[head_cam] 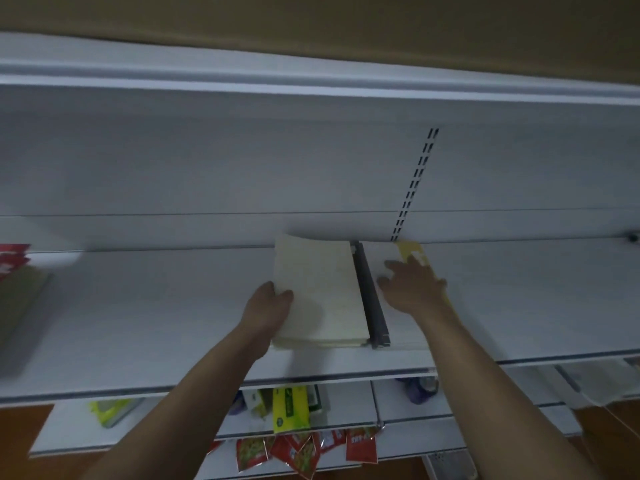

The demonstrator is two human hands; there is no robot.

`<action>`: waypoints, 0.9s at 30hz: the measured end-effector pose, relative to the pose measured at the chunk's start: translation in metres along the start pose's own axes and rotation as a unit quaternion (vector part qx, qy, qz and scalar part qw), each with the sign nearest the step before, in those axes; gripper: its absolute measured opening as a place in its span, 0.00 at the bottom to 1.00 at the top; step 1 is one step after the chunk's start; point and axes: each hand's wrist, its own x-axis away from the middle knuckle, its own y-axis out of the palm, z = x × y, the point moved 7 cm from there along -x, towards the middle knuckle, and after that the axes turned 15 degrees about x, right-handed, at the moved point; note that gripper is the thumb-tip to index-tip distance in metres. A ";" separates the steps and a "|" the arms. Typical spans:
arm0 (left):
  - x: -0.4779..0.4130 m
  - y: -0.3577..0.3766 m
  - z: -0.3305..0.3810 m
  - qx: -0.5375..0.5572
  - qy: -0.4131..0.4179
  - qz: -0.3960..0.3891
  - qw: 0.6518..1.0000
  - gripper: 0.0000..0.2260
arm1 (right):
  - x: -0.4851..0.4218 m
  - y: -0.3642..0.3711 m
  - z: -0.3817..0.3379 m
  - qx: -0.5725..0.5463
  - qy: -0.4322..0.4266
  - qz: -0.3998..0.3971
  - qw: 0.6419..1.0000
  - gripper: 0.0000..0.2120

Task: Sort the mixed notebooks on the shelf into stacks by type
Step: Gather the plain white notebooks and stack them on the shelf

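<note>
Up on the shelf, left hand grips the cream notebook stack.

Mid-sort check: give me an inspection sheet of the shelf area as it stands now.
Surface: white shelf, dimly lit.
Job's things: cream notebook stack lies flat at centre; yellow-edged notebook right of the grey divider; far-left stack, blurred.
Clutter: red packs at far left.
Grippers: left hand grips the cream notebook stack at its left edge; right hand rests on the yellow-edged notebook, fingers spread.
Cables: nothing seen.
Surroundings: lower shelves hold green packets and red sachets.
</note>
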 end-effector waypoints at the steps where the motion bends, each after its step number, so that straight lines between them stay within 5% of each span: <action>1: -0.001 0.000 0.000 -0.022 0.008 0.005 1.000 0.21 | -0.002 0.008 0.002 -0.004 -0.010 -0.019 1.000 0.24; 14: -0.013 0.003 -0.007 -0.052 0.015 0.012 0.998 0.15 | -0.007 0.011 0.005 0.013 -0.022 -0.007 1.000 0.23; 19: -0.004 -0.017 -0.006 0.009 -0.024 -0.013 1.000 0.26 | 0.003 -0.007 0.005 -0.008 0.022 0.057 0.998 0.27; 23: 0.010 -0.069 0.015 -0.112 0.065 -0.012 0.991 0.30 | 0.035 -0.051 -0.054 -0.053 -0.053 0.193 0.978 0.29; 27: 0.038 -0.153 0.055 -0.293 0.183 0.028 0.938 0.31 | 0.080 -0.075 -0.166 -0.047 -0.175 0.222 0.958 0.37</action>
